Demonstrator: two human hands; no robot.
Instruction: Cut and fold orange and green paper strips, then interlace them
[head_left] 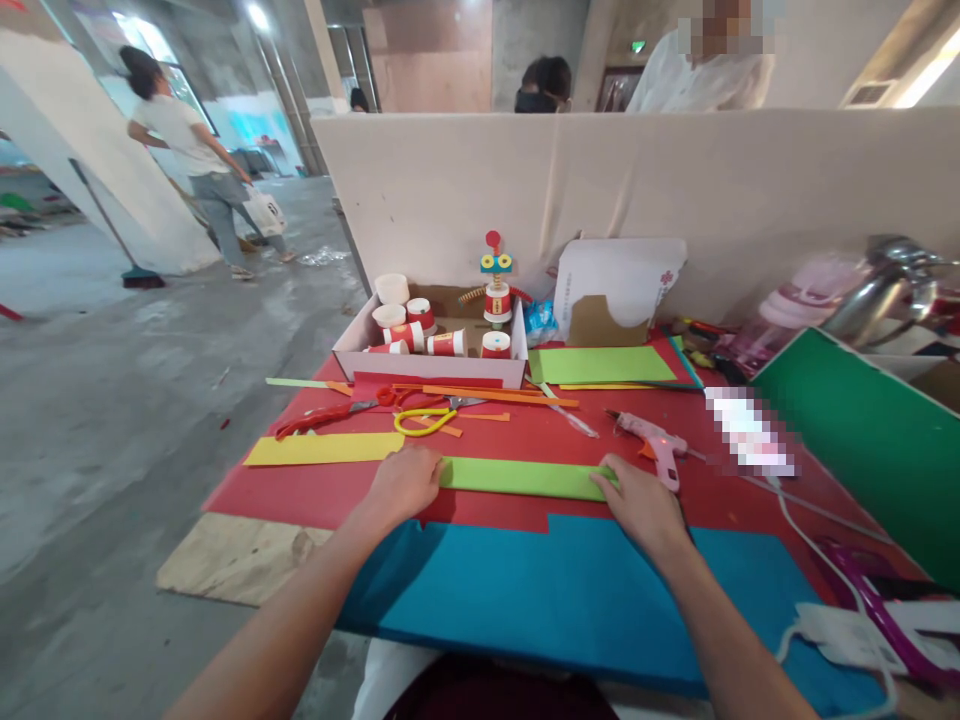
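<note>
A long green paper strip (521,479) lies across the red sheet on the table, stretched between both hands. My left hand (409,482) is closed on its left end, and my right hand (637,497) pinches the right end between thumb and fingers. Left of my left hand is a yellow paper strip (322,449). Just beyond it rest yellow-handled scissors (426,420) and a red-handled cutter or scissors (322,415). A pink glue gun (656,445) sits beside my right hand. Blue paper (547,590) covers the near edge of the table.
Behind stands a box (431,372) with several paper cups and a paper-cup robot figure (496,290). Green sheets (600,365) lie to its right. A green board (862,440), a metal kettle (877,290) and a white cable (806,530) occupy the right. A person (191,150) walks at left.
</note>
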